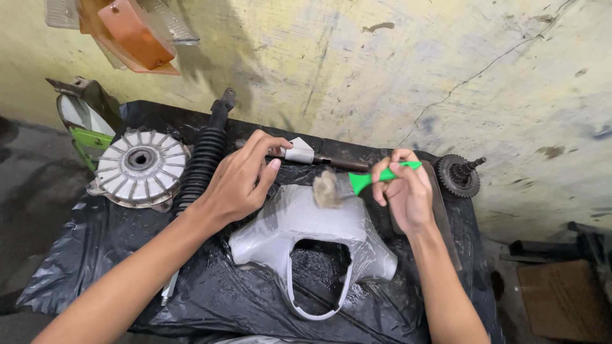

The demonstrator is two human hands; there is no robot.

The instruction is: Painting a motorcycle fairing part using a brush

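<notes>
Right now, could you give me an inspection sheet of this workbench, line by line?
Surface: black plastic sheet, crinkled, covering the bench.
Job's things: grey plastic cover lying flat; green-handled brush with its bristles on the cover's upper edge.
Clutter: finned metal hub, black ribbed shock absorber, metal rod, gear on a shaft.
Grippers: left hand rests over the cover's left side, fingers half curled; right hand grips the brush handle.
Cables: nothing seen.
Surroundings: stained, cracked yellow wall; orange lamp lens hanging at top left; cardboard on the floor at right.
</notes>
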